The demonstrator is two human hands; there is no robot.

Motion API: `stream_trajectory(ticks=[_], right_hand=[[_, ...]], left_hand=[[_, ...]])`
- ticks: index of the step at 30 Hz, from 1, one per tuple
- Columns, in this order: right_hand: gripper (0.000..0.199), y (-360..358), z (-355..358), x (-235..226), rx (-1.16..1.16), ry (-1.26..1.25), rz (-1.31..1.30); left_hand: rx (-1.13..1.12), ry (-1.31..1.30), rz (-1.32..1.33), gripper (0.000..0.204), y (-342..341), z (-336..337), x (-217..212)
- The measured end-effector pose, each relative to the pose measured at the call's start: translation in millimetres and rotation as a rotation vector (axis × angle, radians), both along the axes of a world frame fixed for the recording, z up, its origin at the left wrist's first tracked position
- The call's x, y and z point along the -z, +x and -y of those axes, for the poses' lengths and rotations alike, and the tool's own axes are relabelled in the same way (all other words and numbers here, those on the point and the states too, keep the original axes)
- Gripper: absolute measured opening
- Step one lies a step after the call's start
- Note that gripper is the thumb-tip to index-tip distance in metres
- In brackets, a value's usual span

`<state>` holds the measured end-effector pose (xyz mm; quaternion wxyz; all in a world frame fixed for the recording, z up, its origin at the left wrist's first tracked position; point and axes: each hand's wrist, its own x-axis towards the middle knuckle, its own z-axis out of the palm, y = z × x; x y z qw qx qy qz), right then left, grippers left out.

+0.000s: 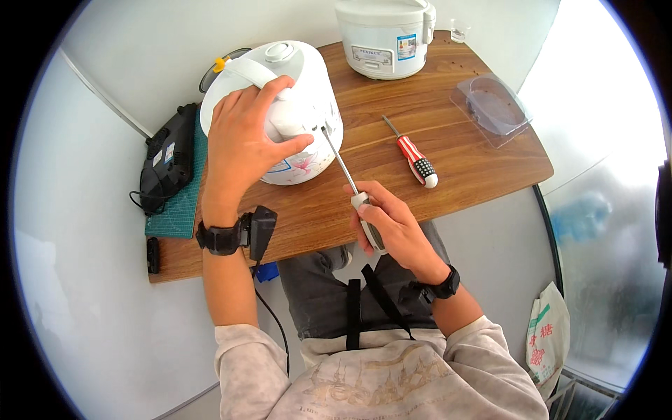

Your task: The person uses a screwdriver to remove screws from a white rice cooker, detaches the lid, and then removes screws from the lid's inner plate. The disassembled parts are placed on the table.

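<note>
White rice cooker (280,115) with a flower print sits tipped on the wooden table (476,157), around 11 o'clock from my view's centre. My left hand (241,140) is wrapped over its side, fingers spread and pressed on the shell. My right hand (392,224) is clamped round the handle of a long screwdriver (350,185), shaft angled up toward 11 o'clock with the tip touching the cooker body. A red-handled screwdriver (414,157) lies loose on the wood at about 1 o'clock. Second white rice cooker (383,35) stands at 12, a clear plastic tray (493,108) at 2, and a black tool (168,161) on a green mat (178,206) at 9.
</note>
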<state>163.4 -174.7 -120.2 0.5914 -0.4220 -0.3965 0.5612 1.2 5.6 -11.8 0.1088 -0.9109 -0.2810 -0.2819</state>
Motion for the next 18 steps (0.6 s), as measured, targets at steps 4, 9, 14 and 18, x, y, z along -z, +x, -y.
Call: stream_trajectory(ticks=[4, 9, 14, 18], right_hand=[[0.032, 0.2, 0.0, 2.0, -0.042, -0.042, -0.081], [0.032, -2.6, 0.0, 1.0, -0.002, -0.024, -0.084], [0.032, -5.6, -2.9, -0.9, 0.023, -0.031, -0.062], [0.032, -7.2, -5.7, -3.0, 0.023, -0.045, -0.034]], left_hand=[[-0.003, 0.024, 0.001, 0.069, 1.7, 2.0, 0.9], [-0.010, 0.016, -0.006, 0.068, 2.0, -0.2, 0.3], [0.011, 0.035, 0.013, 0.066, 2.0, -2.0, 2.0], [0.013, 0.037, 0.022, 0.066, 2.3, -2.7, 2.5]])
